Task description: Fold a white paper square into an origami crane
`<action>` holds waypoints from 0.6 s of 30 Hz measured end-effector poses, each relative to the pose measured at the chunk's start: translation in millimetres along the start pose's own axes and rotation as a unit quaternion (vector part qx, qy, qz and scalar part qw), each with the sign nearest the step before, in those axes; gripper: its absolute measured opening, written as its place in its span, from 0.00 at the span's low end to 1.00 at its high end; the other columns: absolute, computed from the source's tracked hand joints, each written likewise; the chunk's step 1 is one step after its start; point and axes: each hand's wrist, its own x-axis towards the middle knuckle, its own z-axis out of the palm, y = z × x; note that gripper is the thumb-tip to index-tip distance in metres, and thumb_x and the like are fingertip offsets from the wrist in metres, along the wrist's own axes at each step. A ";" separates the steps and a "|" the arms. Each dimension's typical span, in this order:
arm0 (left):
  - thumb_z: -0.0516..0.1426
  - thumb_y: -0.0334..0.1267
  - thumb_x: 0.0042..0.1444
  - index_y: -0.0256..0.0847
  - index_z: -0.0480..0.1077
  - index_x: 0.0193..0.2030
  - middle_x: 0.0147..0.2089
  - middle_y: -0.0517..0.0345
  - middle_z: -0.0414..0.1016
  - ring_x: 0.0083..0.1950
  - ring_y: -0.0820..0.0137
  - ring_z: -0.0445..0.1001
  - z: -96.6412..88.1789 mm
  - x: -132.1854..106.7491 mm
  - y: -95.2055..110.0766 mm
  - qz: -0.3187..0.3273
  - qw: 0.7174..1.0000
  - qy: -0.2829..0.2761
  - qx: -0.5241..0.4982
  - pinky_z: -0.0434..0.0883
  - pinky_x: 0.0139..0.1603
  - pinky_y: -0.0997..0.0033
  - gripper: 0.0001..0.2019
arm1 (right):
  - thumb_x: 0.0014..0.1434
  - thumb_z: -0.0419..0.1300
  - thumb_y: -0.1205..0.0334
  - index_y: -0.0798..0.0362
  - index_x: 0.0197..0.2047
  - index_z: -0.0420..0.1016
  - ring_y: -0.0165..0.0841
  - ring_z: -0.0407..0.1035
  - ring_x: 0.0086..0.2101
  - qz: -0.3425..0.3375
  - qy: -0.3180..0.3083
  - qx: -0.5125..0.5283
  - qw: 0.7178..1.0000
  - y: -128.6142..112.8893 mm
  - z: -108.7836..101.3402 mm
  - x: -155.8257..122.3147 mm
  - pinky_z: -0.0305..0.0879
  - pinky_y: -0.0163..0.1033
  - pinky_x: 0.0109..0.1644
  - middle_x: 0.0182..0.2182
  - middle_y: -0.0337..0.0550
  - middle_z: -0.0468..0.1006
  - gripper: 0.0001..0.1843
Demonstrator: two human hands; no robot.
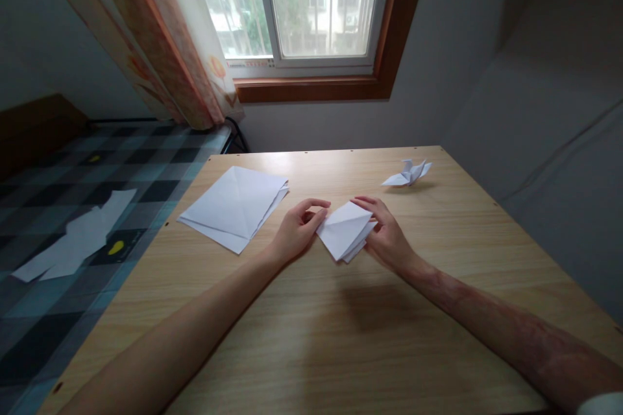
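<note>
A small folded paper square (343, 228), white and turned cornerwise, is held between my hands above the wooden table (311, 337). My left hand (298, 228) pinches its left corner with thumb and curled fingers. On the other side, my right hand (387, 230) grips the right edge, with its fingers partly behind the paper. Several layers fan slightly apart along the lower right edge. Past my right hand stands a white origami crane (409, 173). Left of my left hand lies a stack of larger white paper sheets (233, 204) with crease lines.
White paper scraps (80, 237) lie on a checked bedspread (43, 311) left of the table. Behind the table are a barred window (321, 6) and an orange patterned curtain (170, 39). A wall (549, 142) runs along the right side.
</note>
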 end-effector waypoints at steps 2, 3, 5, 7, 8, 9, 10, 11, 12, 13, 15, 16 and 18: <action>0.63 0.57 0.70 0.38 0.79 0.55 0.53 0.45 0.84 0.44 0.65 0.82 -0.9 -0.7 0.3 0.025 0.999 -0.014 -0.023 0.74 0.41 0.70 0.22 | 0.67 0.68 0.55 0.44 0.65 0.80 0.46 0.71 0.65 -0.020 0.004 -0.006 1.000 -0.4 -0.4 1.2 0.75 0.50 0.64 0.67 0.52 0.73 0.24; 0.63 0.58 0.70 0.38 0.78 0.56 0.62 0.41 0.81 0.51 0.61 0.83 -1.8 -1.2 0.2 0.042 0.998 -0.032 -0.032 0.77 0.49 0.66 0.23 | 0.67 0.69 0.54 0.43 0.64 0.80 0.46 0.71 0.65 -0.028 0.008 -0.013 0.999 0.0 -0.4 1.8 0.74 0.51 0.66 0.66 0.52 0.74 0.23; 0.67 0.58 0.67 0.41 0.76 0.62 0.72 0.39 0.73 0.64 0.53 0.80 -4.4 -2.4 -0.9 0.074 0.993 -0.087 -0.032 0.76 0.64 0.57 0.27 | 0.67 0.70 0.54 0.42 0.65 0.79 0.47 0.72 0.64 -0.040 0.018 -0.035 0.998 2.2 0.0 2.5 0.71 0.55 0.70 0.64 0.50 0.76 0.24; 0.73 0.57 0.59 0.45 0.71 0.69 0.76 0.38 0.68 0.74 0.48 0.72 -7.2 -3.5 -3.4 0.098 0.985 -0.143 -0.015 0.70 0.74 0.48 0.37 | 0.65 0.72 0.54 0.42 0.66 0.76 0.47 0.75 0.62 -0.046 0.026 -0.047 0.998 5.4 0.7 2.6 0.70 0.57 0.71 0.63 0.49 0.78 0.28; 0.76 0.56 0.54 0.46 0.68 0.72 0.78 0.39 0.64 0.77 0.46 0.68 -8.4 -4.1 -4.5 0.106 0.980 -0.166 -0.006 0.67 0.77 0.45 0.43 | 0.64 0.73 0.54 0.42 0.67 0.75 0.48 0.75 0.61 -0.046 0.023 -0.047 0.998 6.8 1.0 2.5 0.71 0.57 0.70 0.63 0.49 0.79 0.30; 0.78 0.55 0.50 0.48 0.66 0.75 0.80 0.39 0.61 0.79 0.44 0.64 -9.4 -4.6 -5.3 0.113 0.976 -0.186 0.003 0.65 0.79 0.43 0.48 | 0.63 0.74 0.54 0.41 0.68 0.74 0.48 0.76 0.61 -0.047 0.016 -0.047 0.998 7.8 1.1 2.3 0.71 0.57 0.70 0.63 0.49 0.79 0.32; 0.80 0.54 0.46 0.50 0.64 0.76 0.82 0.39 0.57 0.81 0.43 0.61 -10.2 -5.1 -5.6 0.117 0.972 -0.202 0.013 0.63 0.80 0.41 0.53 | 0.62 0.74 0.55 0.41 0.69 0.73 0.48 0.76 0.61 -0.048 0.004 -0.048 0.998 8.1 1.1 2.1 0.71 0.57 0.69 0.63 0.48 0.80 0.34; 0.81 0.53 0.44 0.51 0.63 0.77 0.84 0.40 0.54 0.82 0.42 0.60 -11.0 -5.7 -5.1 0.123 0.970 -0.211 0.022 0.62 0.80 0.41 0.55 | 0.62 0.74 0.56 0.41 0.69 0.74 0.48 0.76 0.60 -0.051 -0.007 -0.049 0.998 7.9 0.8 2.0 0.72 0.57 0.69 0.63 0.48 0.80 0.34; 0.81 0.52 0.44 0.51 0.62 0.77 0.84 0.41 0.52 0.82 0.42 0.59 -11.7 -6.3 -4.0 0.127 0.968 -0.216 0.033 0.62 0.81 0.41 0.55 | 0.62 0.74 0.57 0.41 0.68 0.75 0.48 0.76 0.60 -0.052 -0.016 -0.050 0.997 7.0 0.5 2.0 0.73 0.56 0.68 0.62 0.48 0.81 0.32; 0.80 0.52 0.47 0.51 0.63 0.77 0.85 0.41 0.51 0.82 0.43 0.60 -12.5 -6.8 -2.4 0.129 0.967 -0.217 0.044 0.63 0.80 0.42 0.53 | 0.63 0.73 0.58 0.41 0.65 0.77 0.47 0.76 0.58 -0.053 -0.021 -0.053 0.997 5.8 -0.1 2.1 0.74 0.55 0.66 0.60 0.47 0.83 0.28; 0.75 0.51 0.58 0.50 0.64 0.76 0.83 0.41 0.55 0.78 0.46 0.66 -14.7 -7.2 0.7 0.123 0.968 -0.210 0.060 0.67 0.77 0.45 0.43 | 0.64 0.71 0.58 0.43 0.57 0.82 0.46 0.78 0.53 -0.051 -0.021 -0.068 0.996 2.9 -1.5 2.9 0.76 0.53 0.60 0.53 0.46 0.85 0.18; 0.71 0.50 0.63 0.49 0.65 0.75 0.83 0.41 0.57 0.77 0.47 0.68 -16.1 -7.0 1.8 0.121 0.969 -0.206 0.065 0.69 0.76 0.46 0.37 | 0.65 0.70 0.58 0.45 0.52 0.83 0.45 0.78 0.49 -0.049 -0.015 -0.080 0.995 1.6 -2.3 3.6 0.77 0.51 0.56 0.49 0.46 0.86 0.12; 0.64 0.49 0.70 0.46 0.67 0.74 0.80 0.41 0.62 0.76 0.47 0.69 -18.6 -5.6 2.5 0.129 0.971 -0.191 0.062 0.69 0.75 0.47 0.29 | 0.65 0.69 0.60 0.46 0.44 0.84 0.43 0.77 0.44 -0.046 -0.001 -0.109 0.993 -0.1 -4.2 5.5 0.75 0.49 0.51 0.42 0.44 0.86 0.04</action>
